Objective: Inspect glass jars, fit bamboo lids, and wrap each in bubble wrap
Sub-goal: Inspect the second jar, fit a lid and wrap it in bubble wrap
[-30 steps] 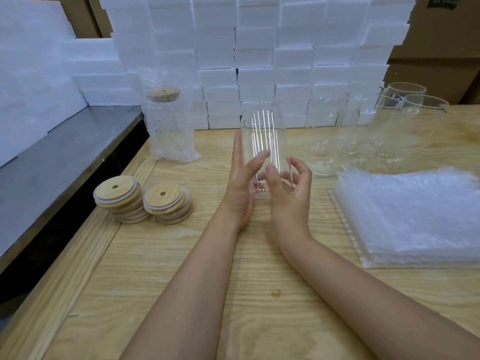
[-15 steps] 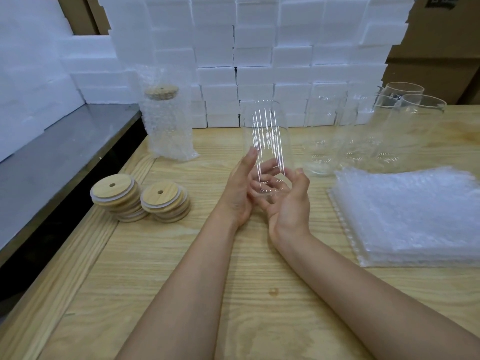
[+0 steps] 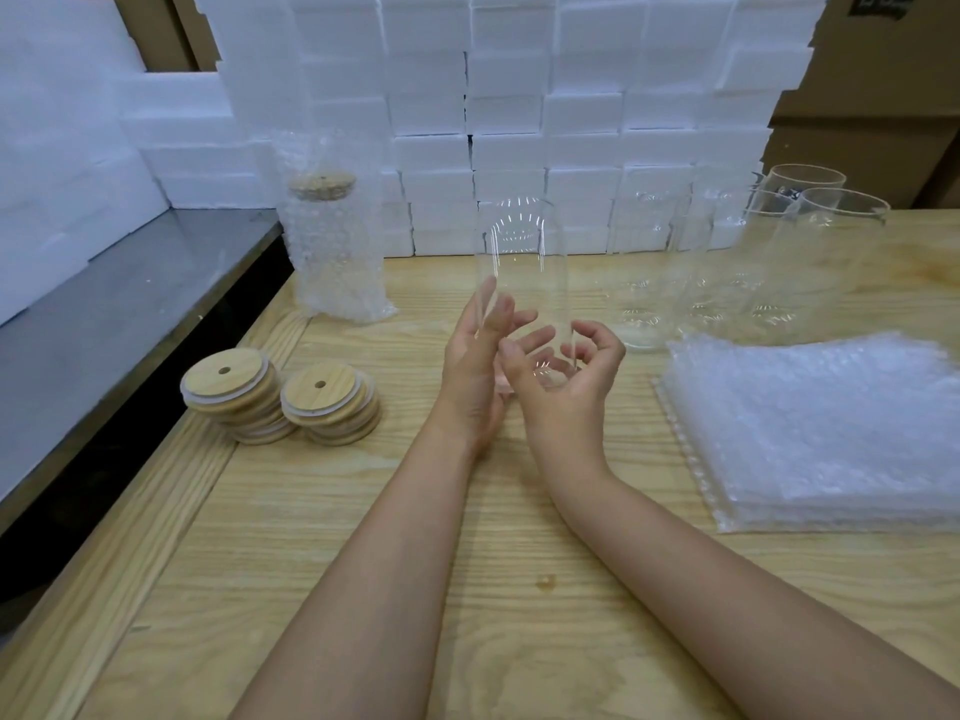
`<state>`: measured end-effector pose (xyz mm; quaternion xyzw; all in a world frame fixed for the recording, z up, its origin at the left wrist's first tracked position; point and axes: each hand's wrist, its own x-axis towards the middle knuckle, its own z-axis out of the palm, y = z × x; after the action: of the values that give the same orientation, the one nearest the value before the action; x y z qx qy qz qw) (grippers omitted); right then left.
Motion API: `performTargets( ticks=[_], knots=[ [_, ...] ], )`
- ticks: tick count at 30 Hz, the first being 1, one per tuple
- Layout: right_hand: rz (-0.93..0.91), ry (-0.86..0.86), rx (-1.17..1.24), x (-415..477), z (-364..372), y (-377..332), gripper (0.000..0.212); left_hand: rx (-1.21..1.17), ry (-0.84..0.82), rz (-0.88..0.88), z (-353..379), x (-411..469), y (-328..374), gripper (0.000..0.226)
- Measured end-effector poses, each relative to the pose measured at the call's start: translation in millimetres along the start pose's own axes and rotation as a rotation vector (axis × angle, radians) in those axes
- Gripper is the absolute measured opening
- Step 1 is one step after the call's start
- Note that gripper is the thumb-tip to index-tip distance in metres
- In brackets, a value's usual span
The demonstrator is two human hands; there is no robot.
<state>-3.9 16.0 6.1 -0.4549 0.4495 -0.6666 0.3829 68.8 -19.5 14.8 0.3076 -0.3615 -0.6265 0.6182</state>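
Glass jar (image 3: 522,272): clear, upright, mouth up, no lid, nothing inside. We find it at mid-scene over the table (image 3: 363,522), held between both hands. We cannot tell whether its base touches the wood.

Right hand (image 3: 569,387) is curled round the jar's base, thumb on the near-left side and fingers hooked round the right. Left hand (image 3: 472,366) lies against the jar's left side with fingers nearly straight and spread. Some of them show through the glass from behind.

Left of the hands, on the table: two stacks of bamboo lids (image 3: 234,392), side by side and touching. Each top lid has a small hole in its middle. Beyond them stands a wrapped jar (image 3: 332,252), upright in a bubble wrap sleeve, with a bamboo lid on its mouth. We cannot tell through the wrap whether anything is inside.

Right of the hands, far: a cluster of open jars (image 3: 826,241), upright, lidless, empty and close together. Count unclear, as glass overlaps glass. Nearer than these, a flat pile of bubble wrap sheets (image 3: 821,433) lies on the table's right side.

Along the table's far edge rises a wall of white foam blocks (image 3: 519,122). Cardboard boxes (image 3: 862,127) stand far right. A grey surface (image 3: 104,324) runs along the left, with more foam on it.
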Motion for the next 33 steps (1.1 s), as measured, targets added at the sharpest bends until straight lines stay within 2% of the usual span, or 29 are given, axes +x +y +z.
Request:
performTargets(
  ticks=[5,10,14,18,24,25,28,31,33],
  knots=[
    [0.020,0.002,0.148,5.4,-4.4,0.2,0.044,0.022,-0.017,0.007,2.0,-1.1,1.8,0.113],
    [0.128,0.010,0.330,10.5,-4.9,1.4,0.037,-0.083,-0.026,-0.051,2.9,-0.4,3.0,0.123],
    [0.218,0.042,0.483,9.8,-2.9,3.9,0.031,0.000,-0.085,-0.110,3.8,-0.8,3.4,0.110],
    [0.284,0.068,0.449,8.9,-2.8,4.1,0.025,0.084,-0.074,-0.086,3.3,-0.9,5.0,0.112],
    [0.167,0.020,0.259,2.6,-0.7,1.9,0.012,0.070,-0.061,-0.054,1.0,-2.1,6.9,0.109],
    [0.136,0.018,0.232,0.5,-0.3,0.4,0.015,0.070,-0.051,-0.044,-0.3,-2.0,7.5,0.106],
    [0.026,0.017,0.114,-2.7,0.2,-5.5,0.048,0.055,-0.011,-0.018,-5.2,-1.2,10.7,0.092],
    [-0.034,-0.015,0.015,-5.1,1.4,-7.1,0.060,0.043,0.002,0.002,-4.6,-1.2,11.5,0.108],
    [-0.026,-0.056,-0.030,-5.3,2.2,-3.8,0.070,0.041,0.011,0.017,-2.0,-1.0,9.8,0.106]
  ],
)
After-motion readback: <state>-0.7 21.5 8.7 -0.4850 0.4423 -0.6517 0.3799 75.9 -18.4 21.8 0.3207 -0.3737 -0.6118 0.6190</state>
